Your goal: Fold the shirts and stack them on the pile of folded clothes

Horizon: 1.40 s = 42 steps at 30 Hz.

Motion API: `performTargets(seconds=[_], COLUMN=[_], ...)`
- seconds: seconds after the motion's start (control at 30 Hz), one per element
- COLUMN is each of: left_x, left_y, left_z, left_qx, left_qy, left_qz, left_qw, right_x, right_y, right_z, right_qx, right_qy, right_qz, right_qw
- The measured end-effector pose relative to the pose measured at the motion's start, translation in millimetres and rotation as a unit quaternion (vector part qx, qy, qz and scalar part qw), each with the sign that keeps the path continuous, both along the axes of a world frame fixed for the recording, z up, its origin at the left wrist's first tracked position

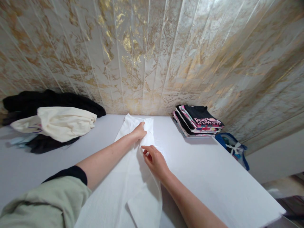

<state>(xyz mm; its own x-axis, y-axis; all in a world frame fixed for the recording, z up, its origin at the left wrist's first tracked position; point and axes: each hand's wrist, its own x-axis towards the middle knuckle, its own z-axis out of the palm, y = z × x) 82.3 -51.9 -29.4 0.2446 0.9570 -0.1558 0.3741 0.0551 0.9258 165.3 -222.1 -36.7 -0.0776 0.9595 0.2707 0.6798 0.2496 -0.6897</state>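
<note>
While loose clothes (66, 124) lie at the left of the frame, the left hand (138, 131) rests on white cloth (124, 177) at lower centre; whether it grips, I cannot tell. The right hand (155, 160), fingers apart, is near the cloth's edge; folded clothes (197, 122) sit right of centre.

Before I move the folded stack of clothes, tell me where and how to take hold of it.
Best, I'd judge, to support the folded stack from underneath, coming from its near left corner. That corner faces inward over the tabletop, while the gold-patterned backdrop stands close behind. It lies flat in separate layers, so gripping only the top would likely leave the rest behind.
</note>
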Motion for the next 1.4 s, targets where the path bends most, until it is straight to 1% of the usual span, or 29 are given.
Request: performTargets(seconds=[0.07,0.13,0.2,0.27,0.37,0.43,0.5,0.57,0.63,0.7,0.73,0.83,0.93,1.0,1.1,1.17,1.23,1.3,1.4], left_x=[-2.4,-6.2,-12.7,-22.3,-40.7,-52.6,-61.8,-67.2,-69.5,-70.0,-70.1,-70.7,-71.7,-72.2,-72.8,-73.3,-73.9,-74.4,-75.0], left_y=[-0.4,-2.0,-6.7,-16.0,-36.5,-50.5,-61.2,-66.8,-67.4,-64.8,-63.1,-58.6,-56.5,-55.9,-55.3,-55.1,-55.1,-55.1,-54.9], left_z=[-0.6,0.0,1.8,3.9,5.2,4.2,2.3,-0.4,-4.1,-8.7,-11.3,-19.8,-27.9,-31.8,-34.2,-33.9,-33.0,-32.2,-32.1], left_qx=[0.026,0.050,0.079,0.110,0.197,0.262,0.300,0.317,0.326,0.329,0.332,0.350,0.363,0.364,0.371,0.374,0.370,0.360,0.345], left_qy=[0.031,0.057,0.077,0.090,0.121,0.145,0.161,0.178,0.196,0.200,0.196,0.172,0.156,0.151,0.149,0.143,0.135,0.130,0.122], left_qz=[-0.009,-0.019,-0.029,-0.041,-0.092,-0.133,-0.176,-0.219,-0.244,-0.239,-0.233,-0.217,-0.207,-0.199,-0.194,-0.197,-0.199,-0.200,-0.198], left_qw=[0.999,0.997,0.993,0.989,0.969,0.945,0.924,0.905,0.892,0.891,0.893,0.895,0.895,0.897,0.896,0.895,0.897,0.902,0.910], right_x=[1.4,6.2,14.4,24.4,38.6,43.7,42.3,32.6,15.3,-5.5,-15.4,-36.3,-41.2,-39.7,-38.0,-39.1,-41.6,-44.2,-46.7], right_y=[0.3,1.3,3.2,5.5,6.7,3.4,-5.0,-18.7,-35.9,-53.3,-61.1,-76.6,-81.4,-83.0,-89.4,-96.8,-104.7,-110.5,-113.1], right_z=[-1.6,-2.8,-3.5,-3.5,0.5,8.4,21.0,35.9,48.9,55.6,56.2,51.1,48.4,53.0,67.9,78.3,85.3,87.3,83.7], right_qx=[-0.008,-0.008,0.006,0.019,0.022,0.019,-0.002,-0.055,-0.124,-0.174,-0.186,-0.181,-0.175,-0.182,-0.195,-0.209,-0.227,-0.242,-0.247], right_qy=[0.032,0.067,0.091,0.096,0.072,0.051,0.036,0.011,-0.042,-0.111,-0.144,-0.218,-0.243,-0.234,-0.182,-0.138,-0.109,-0.101,-0.102], right_qz=[0.029,0.039,0.020,-0.014,-0.058,-0.074,-0.075,-0.041,0.021,0.074,0.088,0.100,0.103,0.108,0.127,0.165,0.214,0.246,0.246], right_qw=[0.999,0.997,0.996,0.995,0.995,0.996,0.997,0.998,0.991,0.976,0.968,0.954,0.948,0.949,0.955,0.954,0.944,0.933,0.932])
